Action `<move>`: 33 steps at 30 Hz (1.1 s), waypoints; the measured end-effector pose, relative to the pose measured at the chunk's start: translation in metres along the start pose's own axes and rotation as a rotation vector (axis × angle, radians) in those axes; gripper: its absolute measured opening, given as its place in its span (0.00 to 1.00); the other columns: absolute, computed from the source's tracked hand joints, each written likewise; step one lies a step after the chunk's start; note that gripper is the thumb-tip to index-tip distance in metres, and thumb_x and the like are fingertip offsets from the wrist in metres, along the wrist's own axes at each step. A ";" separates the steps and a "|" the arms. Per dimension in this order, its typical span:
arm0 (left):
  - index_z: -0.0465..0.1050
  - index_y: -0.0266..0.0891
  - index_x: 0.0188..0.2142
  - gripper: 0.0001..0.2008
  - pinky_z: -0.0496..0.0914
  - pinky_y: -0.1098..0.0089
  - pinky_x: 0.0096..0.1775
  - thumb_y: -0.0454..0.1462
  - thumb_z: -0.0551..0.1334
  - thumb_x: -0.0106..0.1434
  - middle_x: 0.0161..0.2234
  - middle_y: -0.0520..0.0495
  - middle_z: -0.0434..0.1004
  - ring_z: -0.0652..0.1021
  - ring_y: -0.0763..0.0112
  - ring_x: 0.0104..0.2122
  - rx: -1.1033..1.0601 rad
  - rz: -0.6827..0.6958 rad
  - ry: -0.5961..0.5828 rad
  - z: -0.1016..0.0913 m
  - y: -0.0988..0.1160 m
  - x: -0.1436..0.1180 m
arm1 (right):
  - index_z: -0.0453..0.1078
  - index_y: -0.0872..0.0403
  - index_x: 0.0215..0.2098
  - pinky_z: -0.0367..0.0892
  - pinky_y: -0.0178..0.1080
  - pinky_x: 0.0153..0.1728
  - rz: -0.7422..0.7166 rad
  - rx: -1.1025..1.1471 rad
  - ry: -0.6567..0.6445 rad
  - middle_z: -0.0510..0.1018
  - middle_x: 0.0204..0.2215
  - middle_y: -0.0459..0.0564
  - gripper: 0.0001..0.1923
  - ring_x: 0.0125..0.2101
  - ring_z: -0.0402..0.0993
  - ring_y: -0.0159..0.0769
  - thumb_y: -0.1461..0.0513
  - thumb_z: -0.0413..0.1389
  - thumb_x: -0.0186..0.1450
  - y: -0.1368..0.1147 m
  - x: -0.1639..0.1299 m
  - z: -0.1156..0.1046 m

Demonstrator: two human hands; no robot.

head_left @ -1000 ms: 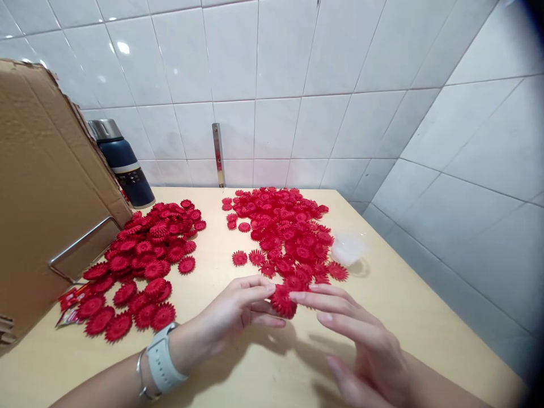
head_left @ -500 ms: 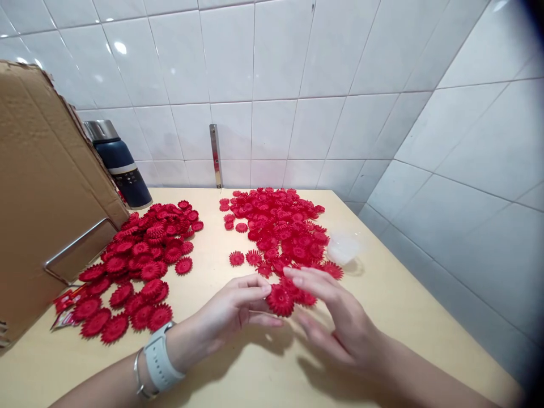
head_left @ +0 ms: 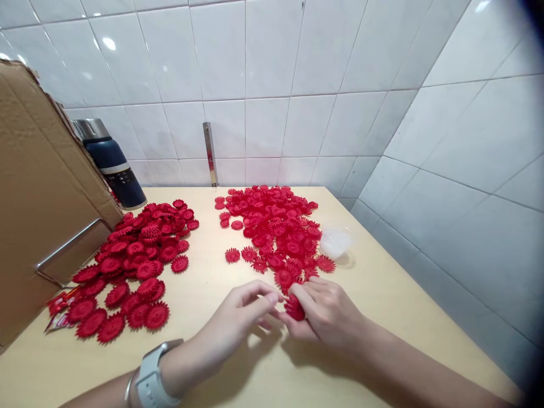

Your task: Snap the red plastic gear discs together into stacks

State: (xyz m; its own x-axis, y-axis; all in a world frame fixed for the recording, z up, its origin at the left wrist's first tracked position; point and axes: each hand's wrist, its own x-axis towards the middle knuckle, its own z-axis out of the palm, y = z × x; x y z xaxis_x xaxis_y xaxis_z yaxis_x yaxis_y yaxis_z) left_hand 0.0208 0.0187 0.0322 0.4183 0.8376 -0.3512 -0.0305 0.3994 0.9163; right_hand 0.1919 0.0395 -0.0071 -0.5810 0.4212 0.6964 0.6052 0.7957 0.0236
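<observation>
both forearms are bare, no sleeves in view. the left wrist wears a smartwatch [head_left: 149, 378] with a pale grey-white band, and just behind it a thin silver bangle [head_left: 128, 388]. the right wrist wears nothing.

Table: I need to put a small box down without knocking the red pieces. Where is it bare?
Bare table lies right of the right pile, past the clear lid toward the wall. A bare strip runs between that pile and the left pile. The near edge left of the left hand is bare too. The carton and flask crowd the far left.
</observation>
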 end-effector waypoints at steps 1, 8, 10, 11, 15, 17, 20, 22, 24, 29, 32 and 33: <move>0.68 0.36 0.33 0.12 0.64 0.70 0.34 0.43 0.59 0.56 0.28 0.49 0.71 0.72 0.71 0.29 0.011 0.009 0.055 -0.001 0.001 0.001 | 0.61 0.55 0.18 0.50 0.34 0.16 0.013 0.005 -0.001 0.64 0.10 0.43 0.14 0.12 0.56 0.29 0.64 0.45 0.62 0.004 0.000 0.001; 0.64 0.37 0.32 0.09 0.66 0.70 0.31 0.41 0.54 0.59 0.25 0.47 0.73 0.75 0.69 0.27 0.006 0.025 0.187 -0.012 -0.002 0.015 | 0.63 0.55 0.21 0.51 0.33 0.15 0.047 0.053 -0.079 0.67 0.12 0.44 0.15 0.11 0.59 0.28 0.67 0.43 0.63 0.022 -0.001 0.003; 0.64 0.37 0.32 0.09 0.66 0.70 0.29 0.41 0.54 0.59 0.25 0.47 0.73 0.75 0.69 0.25 -0.015 0.006 0.179 -0.013 -0.005 0.018 | 0.63 0.55 0.21 0.52 0.33 0.15 0.058 0.076 -0.095 0.69 0.13 0.44 0.15 0.12 0.61 0.27 0.68 0.43 0.63 0.023 -0.002 0.002; 0.64 0.37 0.32 0.09 0.66 0.70 0.29 0.42 0.54 0.59 0.25 0.47 0.73 0.75 0.69 0.25 -0.022 0.007 0.174 -0.013 -0.007 0.019 | 0.63 0.55 0.21 0.53 0.33 0.15 0.066 0.087 -0.098 0.69 0.13 0.44 0.15 0.12 0.61 0.27 0.68 0.43 0.63 0.024 -0.002 0.001; 0.65 0.37 0.32 0.10 0.66 0.70 0.29 0.43 0.55 0.59 0.26 0.47 0.73 0.75 0.69 0.25 -0.064 0.003 0.149 -0.015 -0.012 0.022 | 0.64 0.56 0.23 0.56 0.33 0.16 0.141 0.105 -0.101 0.69 0.13 0.45 0.12 0.13 0.64 0.30 0.65 0.46 0.64 0.025 -0.002 -0.001; 0.65 0.37 0.32 0.10 0.65 0.70 0.29 0.43 0.55 0.59 0.26 0.46 0.73 0.75 0.69 0.25 -0.087 -0.016 0.142 -0.015 -0.013 0.022 | 0.65 0.58 0.32 0.60 0.33 0.18 0.187 0.115 -0.108 0.72 0.17 0.47 0.06 0.17 0.67 0.32 0.63 0.49 0.63 0.023 -0.001 -0.002; 0.65 0.37 0.33 0.10 0.66 0.70 0.31 0.43 0.56 0.59 0.28 0.46 0.74 0.75 0.70 0.27 -0.108 -0.020 0.108 -0.013 -0.012 0.020 | 0.63 0.59 0.41 0.65 0.35 0.24 0.202 0.148 -0.124 0.75 0.27 0.52 0.10 0.24 0.70 0.34 0.64 0.51 0.62 0.019 0.000 -0.002; 0.66 0.38 0.34 0.10 0.66 0.68 0.36 0.42 0.59 0.58 0.31 0.45 0.74 0.75 0.68 0.32 -0.094 -0.001 0.020 -0.012 -0.011 0.017 | 0.62 0.59 0.40 0.66 0.36 0.26 0.181 0.170 -0.136 0.75 0.28 0.53 0.08 0.25 0.69 0.35 0.65 0.49 0.62 0.016 0.000 0.000; 0.67 0.37 0.35 0.09 0.66 0.65 0.39 0.40 0.61 0.57 0.34 0.44 0.74 0.75 0.66 0.36 -0.059 0.018 -0.076 -0.010 -0.009 0.014 | 0.63 0.59 0.38 0.64 0.36 0.25 0.145 0.191 -0.151 0.74 0.26 0.53 0.06 0.25 0.67 0.35 0.67 0.48 0.62 0.014 -0.002 0.001; 0.67 0.38 0.35 0.09 0.65 0.65 0.40 0.40 0.60 0.58 0.33 0.45 0.74 0.74 0.66 0.37 -0.047 0.003 -0.079 -0.009 -0.010 0.012 | 0.62 0.56 0.25 0.57 0.33 0.21 0.053 0.214 -0.175 0.69 0.20 0.48 0.11 0.20 0.61 0.31 0.66 0.45 0.64 0.014 -0.007 0.003; 0.68 0.37 0.34 0.09 0.65 0.65 0.40 0.40 0.61 0.57 0.34 0.44 0.74 0.74 0.66 0.36 -0.038 0.001 -0.105 -0.010 -0.011 0.012 | 0.61 0.56 0.21 0.53 0.34 0.19 0.035 0.193 -0.169 0.66 0.16 0.46 0.15 0.17 0.56 0.30 0.65 0.43 0.66 0.016 -0.008 0.006; 0.69 0.36 0.34 0.08 0.65 0.65 0.41 0.39 0.61 0.57 0.35 0.44 0.73 0.73 0.67 0.36 -0.021 0.015 -0.125 -0.010 -0.011 0.013 | 0.61 0.55 0.21 0.51 0.34 0.18 0.033 0.185 -0.170 0.65 0.16 0.46 0.16 0.16 0.55 0.29 0.64 0.43 0.66 0.015 -0.009 0.007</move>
State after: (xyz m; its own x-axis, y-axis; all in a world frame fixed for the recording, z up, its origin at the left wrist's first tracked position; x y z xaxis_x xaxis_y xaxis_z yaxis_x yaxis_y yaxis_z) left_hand 0.0171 0.0288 0.0156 0.5276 0.7912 -0.3092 -0.0559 0.3955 0.9168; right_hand 0.2026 0.0512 -0.0176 -0.6552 0.5027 0.5639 0.5241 0.8401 -0.1399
